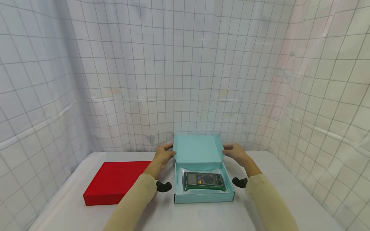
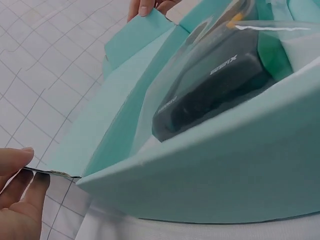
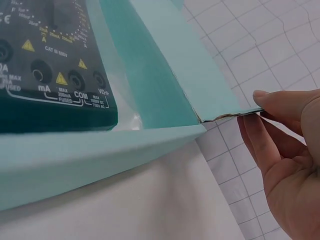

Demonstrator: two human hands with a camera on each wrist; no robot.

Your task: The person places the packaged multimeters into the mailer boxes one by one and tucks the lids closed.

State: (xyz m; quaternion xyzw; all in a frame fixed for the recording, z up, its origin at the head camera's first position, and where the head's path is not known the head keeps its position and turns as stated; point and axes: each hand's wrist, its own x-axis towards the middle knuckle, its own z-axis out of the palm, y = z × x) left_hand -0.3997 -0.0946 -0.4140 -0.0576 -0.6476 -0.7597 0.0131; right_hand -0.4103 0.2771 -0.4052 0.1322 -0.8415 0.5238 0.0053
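A light-teal cardboard box (image 1: 204, 198) stands on the table with its lid (image 1: 198, 148) raised at the back. Inside lies a dark multimeter (image 1: 203, 180) with a green edge, wrapped in clear plastic (image 1: 181, 179). My left hand (image 1: 163, 156) pinches the lid's left side flap between thumb and fingers, as the left wrist view shows up close. On the opposite side, my right hand (image 1: 235, 152) pinches the right side flap (image 3: 220, 112) the same way. The multimeter's dial and sockets show in the right wrist view.
A closed red box (image 1: 121, 181) lies to the left, partly behind my left forearm. White cloth covers the table (image 1: 202, 218). Grid-patterned curtains (image 1: 190, 70) hang behind and on both sides, close to the raised lid.
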